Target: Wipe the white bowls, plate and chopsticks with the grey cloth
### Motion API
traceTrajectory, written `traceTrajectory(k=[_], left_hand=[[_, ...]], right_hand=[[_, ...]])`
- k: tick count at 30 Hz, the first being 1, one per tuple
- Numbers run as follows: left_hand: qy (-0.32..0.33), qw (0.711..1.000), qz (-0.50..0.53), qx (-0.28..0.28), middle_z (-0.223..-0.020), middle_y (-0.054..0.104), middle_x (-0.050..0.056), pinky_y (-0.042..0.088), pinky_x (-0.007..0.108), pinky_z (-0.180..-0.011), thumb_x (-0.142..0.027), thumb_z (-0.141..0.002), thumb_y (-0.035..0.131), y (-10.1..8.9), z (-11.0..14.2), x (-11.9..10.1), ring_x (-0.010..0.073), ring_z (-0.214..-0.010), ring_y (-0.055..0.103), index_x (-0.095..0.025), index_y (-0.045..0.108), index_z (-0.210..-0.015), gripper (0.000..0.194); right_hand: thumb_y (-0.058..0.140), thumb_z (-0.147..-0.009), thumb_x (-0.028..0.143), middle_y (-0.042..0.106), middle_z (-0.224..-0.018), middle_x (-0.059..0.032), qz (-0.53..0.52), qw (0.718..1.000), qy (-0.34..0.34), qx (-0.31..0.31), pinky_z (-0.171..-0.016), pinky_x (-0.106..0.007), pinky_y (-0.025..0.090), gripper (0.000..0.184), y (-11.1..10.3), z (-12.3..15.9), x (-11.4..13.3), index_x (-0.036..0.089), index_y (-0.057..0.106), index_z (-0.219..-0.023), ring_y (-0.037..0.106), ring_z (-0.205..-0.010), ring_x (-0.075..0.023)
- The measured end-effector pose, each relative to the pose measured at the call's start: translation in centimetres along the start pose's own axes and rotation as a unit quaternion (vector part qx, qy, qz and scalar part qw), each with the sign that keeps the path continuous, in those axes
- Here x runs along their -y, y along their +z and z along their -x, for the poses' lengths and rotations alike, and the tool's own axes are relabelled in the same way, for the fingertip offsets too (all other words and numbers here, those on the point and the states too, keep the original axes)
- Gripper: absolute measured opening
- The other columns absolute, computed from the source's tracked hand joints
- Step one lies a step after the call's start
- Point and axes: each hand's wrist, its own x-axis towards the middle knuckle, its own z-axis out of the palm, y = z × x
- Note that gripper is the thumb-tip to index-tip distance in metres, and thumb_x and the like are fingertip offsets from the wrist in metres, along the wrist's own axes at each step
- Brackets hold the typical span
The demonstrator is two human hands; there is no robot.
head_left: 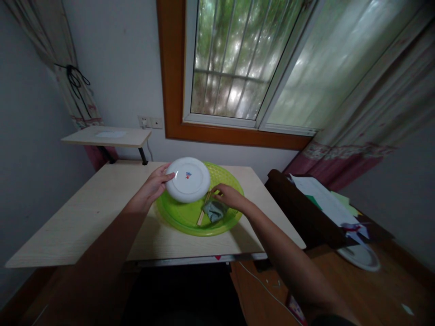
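Forearms [278, 246] cross the tabletop's [84, 213] near edge; left grip [156, 184] clamps the plate [190, 185], likely steadying it above the tray [180, 215]; right grip [229, 196], beside chopsticks [200, 219]: closure I cannot tell.

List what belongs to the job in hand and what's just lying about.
In use:
round white dish, in the left hand
round green plastic basket
pale wooden chopsticks
crumpled grey-green cloth

Lying about:
large white paper at right
unidentified round white object
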Motion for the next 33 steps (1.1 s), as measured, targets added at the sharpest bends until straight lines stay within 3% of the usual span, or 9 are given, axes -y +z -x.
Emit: traceTrajectory(k=[2, 8, 15, 18, 21, 24, 26, 29, 33], left_hand=[[0.002, 1.000, -0.007, 0.018, -0.127, 0.072, 0.015, 0.057, 0.030, -0.087, -0.018, -0.068, 0.088, -0.5, 0.0, 0.1, 0.0249, -0.104, 0.071, -0.012, 0.067, -0.126, 0.062], [-0.012, 0.999, -0.010, 0.031, -0.124, 0.074, 0.015, 0.057, 0.033, -0.090, -0.018, -0.069, 0.087, -1.0, -0.1, 0.8, 0.0260, -0.104, 0.072, -0.013, 0.068, -0.129, 0.063], [-0.024, 0.998, -0.016, 0.047, -0.128, 0.072, 0.017, 0.057, 0.034, -0.092, -0.016, -0.068, 0.086, -0.7, 0.4, 0.5, 0.0277, -0.108, 0.072, -0.010, 0.066, -0.132, 0.068], [-0.022, 0.998, -0.021, 0.051, -0.130, 0.071, 0.017, 0.057, 0.032, -0.090, -0.016, -0.069, 0.085, -0.5, 0.6, 0.4, 0.0269, -0.108, 0.072, -0.010, 0.066, -0.132, 0.067], [-0.028, 0.998, -0.022, 0.056, -0.131, 0.071, 0.017, 0.057, 0.031, -0.090, -0.016, -0.069, 0.085, -0.4, 0.6, 0.3, 0.0266, -0.109, 0.071, -0.010, 0.065, -0.133, 0.067], [-0.036, 0.997, -0.023, 0.058, -0.131, 0.071, 0.016, 0.057, 0.031, -0.090, -0.016, -0.070, 0.085, -0.3, 0.6, 0.4, 0.0266, -0.109, 0.071, -0.011, 0.065, -0.133, 0.066], [-0.043, 0.997, -0.025, 0.057, -0.129, 0.072, 0.016, 0.056, 0.032, -0.090, -0.016, -0.069, 0.085, -0.3, 0.6, 0.5, 0.0267, -0.108, 0.071, -0.011, 0.066, -0.132, 0.066], [-0.050, 0.997, -0.022, 0.061, -0.126, 0.074, 0.015, 0.056, 0.033, -0.092, -0.014, -0.068, 0.085, -0.2, 0.6, 0.5, 0.0270, -0.107, 0.072, -0.013, 0.066, -0.133, 0.067], [-0.056, 0.995, -0.013, 0.086, -0.127, 0.073, 0.016, 0.056, 0.032, -0.090, -0.014, -0.068, 0.084, -0.1, 0.5, 0.5, 0.0286, -0.110, 0.071, -0.013, 0.065, -0.134, 0.069]], right_hand=[[0.075, -0.085, 0.026, 0.077, -0.103, -0.0091, 0.054, 0.994, 0.012, 0.098, -0.086, -0.033, 0.056, 0.021, -0.2, 0.3, 0.4, 0.019, 0.078, -0.104, 0.073, -0.093, -0.0235], [0.084, -0.067, 0.014, 0.075, -0.127, -0.0089, 0.144, 0.965, 0.011, 0.218, -0.087, -0.028, 0.053, 0.063, 1.0, 0.3, 1.7, 0.027, 0.074, -0.127, 0.072, -0.111, -0.0271], [0.070, -0.073, 0.009, 0.078, -0.115, -0.0125, 0.185, 0.957, 0.032, 0.220, -0.079, -0.030, 0.051, 0.052, 1.9, 0.2, 2.2, 0.023, 0.076, -0.123, 0.073, -0.105, -0.0296], [0.068, -0.076, 0.011, 0.078, -0.111, -0.0104, 0.166, 0.975, 0.034, 0.145, -0.082, -0.029, 0.050, 0.040, 1.1, 0.2, 1.9, 0.021, 0.078, -0.113, 0.072, -0.102, -0.0264], [0.064, -0.083, 0.015, 0.075, -0.102, -0.0113, 0.137, 0.989, 0.046, -0.027, -0.086, -0.030, 0.050, 0.025, 0.0, 0.3, 1.4, 0.016, 0.078, -0.103, 0.069, -0.098, -0.0241], [0.062, -0.088, 0.018, 0.069, -0.102, -0.0101, 0.054, 0.974, 0.006, -0.221, -0.091, -0.033, 0.051, 0.022, -0.8, 0.3, 1.3, 0.016, 0.077, -0.104, 0.065, -0.097, -0.0232], [0.063, -0.088, 0.019, 0.066, -0.104, -0.0092, 0.004, 0.951, -0.048, -0.307, -0.093, -0.036, 0.052, 0.023, -0.9, 0.2, 1.9, 0.019, 0.076, -0.107, 0.064, -0.099, -0.0238], [0.063, -0.089, 0.016, 0.064, -0.110, -0.0098, -0.027, 0.936, -0.137, -0.322, -0.093, -0.038, 0.053, 0.027, -0.1, -0.4, 3.7, 0.022, 0.076, -0.113, 0.063, -0.103, -0.0242], [0.064, -0.091, 0.014, 0.064, -0.121, -0.0094, -0.006, 0.956, -0.233, -0.178, -0.099, -0.041, 0.052, 0.031, 2.2, -1.7, 7.2, 0.026, 0.075, -0.118, 0.062, -0.110, -0.0247]])
